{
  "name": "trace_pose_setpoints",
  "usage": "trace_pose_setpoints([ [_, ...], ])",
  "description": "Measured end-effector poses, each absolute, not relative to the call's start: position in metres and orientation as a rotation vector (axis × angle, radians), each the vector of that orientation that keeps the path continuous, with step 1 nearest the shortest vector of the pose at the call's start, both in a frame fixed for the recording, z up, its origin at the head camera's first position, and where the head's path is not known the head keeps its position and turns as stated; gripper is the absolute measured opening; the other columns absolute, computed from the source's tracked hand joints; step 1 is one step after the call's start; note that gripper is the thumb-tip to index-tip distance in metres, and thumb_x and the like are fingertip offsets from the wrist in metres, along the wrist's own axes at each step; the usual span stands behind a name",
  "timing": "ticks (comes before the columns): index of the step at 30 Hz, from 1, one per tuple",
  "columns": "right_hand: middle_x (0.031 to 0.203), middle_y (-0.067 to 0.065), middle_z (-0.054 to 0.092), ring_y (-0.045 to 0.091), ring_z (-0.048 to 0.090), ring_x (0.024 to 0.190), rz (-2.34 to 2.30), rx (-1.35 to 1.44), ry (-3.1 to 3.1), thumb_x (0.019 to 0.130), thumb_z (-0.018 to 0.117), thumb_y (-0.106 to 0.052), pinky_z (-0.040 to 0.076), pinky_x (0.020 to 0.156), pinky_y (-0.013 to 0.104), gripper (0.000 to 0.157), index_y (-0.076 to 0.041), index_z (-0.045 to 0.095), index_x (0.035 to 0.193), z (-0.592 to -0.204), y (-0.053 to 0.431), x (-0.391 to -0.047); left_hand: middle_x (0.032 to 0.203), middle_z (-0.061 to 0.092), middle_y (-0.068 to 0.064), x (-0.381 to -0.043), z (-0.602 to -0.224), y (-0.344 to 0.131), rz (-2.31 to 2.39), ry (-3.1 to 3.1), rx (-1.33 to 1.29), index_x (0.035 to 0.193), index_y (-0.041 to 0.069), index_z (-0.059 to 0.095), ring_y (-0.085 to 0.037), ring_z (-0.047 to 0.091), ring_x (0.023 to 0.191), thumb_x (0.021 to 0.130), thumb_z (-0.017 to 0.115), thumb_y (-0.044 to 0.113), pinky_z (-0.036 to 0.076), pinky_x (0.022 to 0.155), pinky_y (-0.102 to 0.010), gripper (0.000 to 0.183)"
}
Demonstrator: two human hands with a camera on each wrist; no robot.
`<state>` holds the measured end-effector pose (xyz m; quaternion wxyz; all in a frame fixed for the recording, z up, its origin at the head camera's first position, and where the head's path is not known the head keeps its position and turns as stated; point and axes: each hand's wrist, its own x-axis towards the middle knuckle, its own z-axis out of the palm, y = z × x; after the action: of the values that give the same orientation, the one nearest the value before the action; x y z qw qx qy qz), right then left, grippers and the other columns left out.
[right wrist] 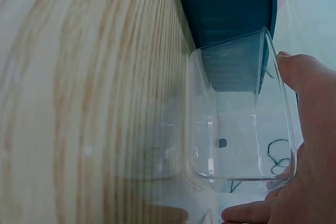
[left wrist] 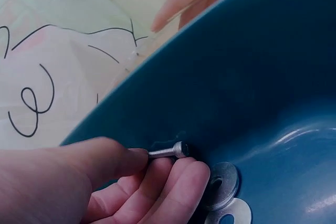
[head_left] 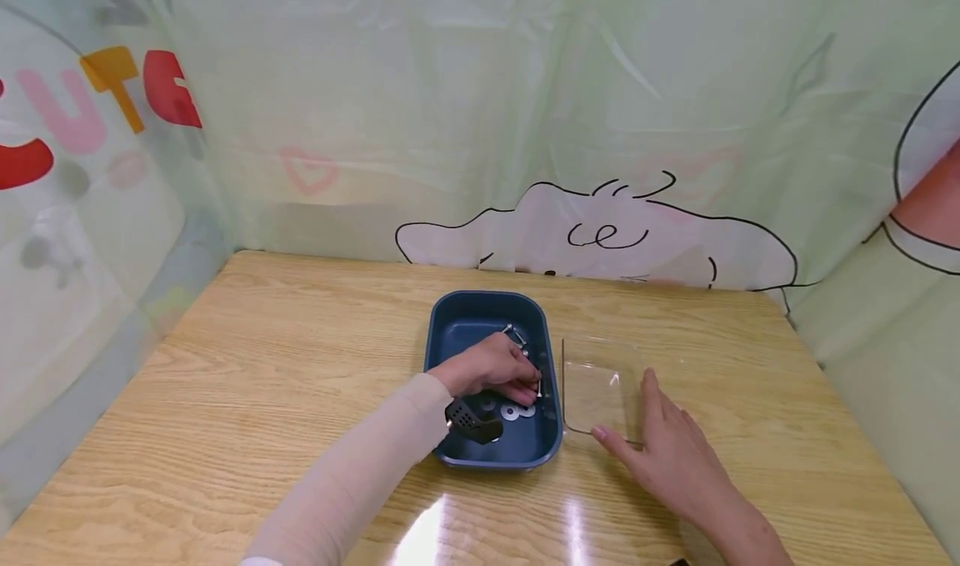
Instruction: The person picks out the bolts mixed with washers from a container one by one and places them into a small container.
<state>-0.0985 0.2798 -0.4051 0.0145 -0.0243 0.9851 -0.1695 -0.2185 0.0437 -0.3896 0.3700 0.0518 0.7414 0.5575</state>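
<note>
My left hand (head_left: 491, 366) reaches into a dark blue tray (head_left: 498, 463). Between its thumb and fingers it pinches a silver socket-head bolt (left wrist: 170, 151), the head pointing away from the fingertips. Flat metal washers (left wrist: 223, 182) lie on the tray floor just beside those fingers. To the right of the tray stands a clear plastic box (head_left: 597, 387). My right hand (head_left: 675, 462) is at the box's near right corner, thumb along the near side and straight fingers along the right side. The right wrist view shows this hand (right wrist: 310, 114) against the box's rim (right wrist: 285, 95).
More bolts (head_left: 514, 334) lie at the far right inside the tray, partly behind the left hand. A black wrist device (head_left: 474, 423) hangs over the tray. The wooden table (head_left: 300, 341) ends at a printed curtain (head_left: 337, 116) behind and at both sides.
</note>
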Motion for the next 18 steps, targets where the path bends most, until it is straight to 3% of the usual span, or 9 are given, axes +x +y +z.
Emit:
trace_pose_setpoints([
  [11, 0.151, 0.042, 0.025, 0.06, 0.034, 0.134, -0.548, -0.07, 3.043, 0.09, 0.05, -0.07, 0.032, 0.108, 0.07, 0.116, 0.013, 0.0, 0.152, -0.407, 0.281, -0.099, 0.073, 0.07, -0.011, -0.216, -0.392, 0.041, 1.357, 1.958, 0.208, 0.084, -0.004, 0.071, -0.012, 0.068, 0.058, 0.093, 0.061, 0.01, 0.062, 0.067, -0.028, 0.02],
  [18, 0.152, 0.042, 0.024, 0.061, 0.033, 0.134, -0.536, -0.037, 3.027, 0.09, 0.049, -0.072, 0.032, 0.108, 0.071, 0.117, 0.013, -0.001, 0.152, -0.407, 0.281, -0.1, 0.078, 0.07, -0.01, -0.22, -0.393, 0.03, 1.338, 1.954, 0.208, 0.09, -0.004, 0.071, -0.013, 0.07, 0.062, 0.093, 0.058, 0.012, 0.062, 0.066, -0.026, 0.021],
])
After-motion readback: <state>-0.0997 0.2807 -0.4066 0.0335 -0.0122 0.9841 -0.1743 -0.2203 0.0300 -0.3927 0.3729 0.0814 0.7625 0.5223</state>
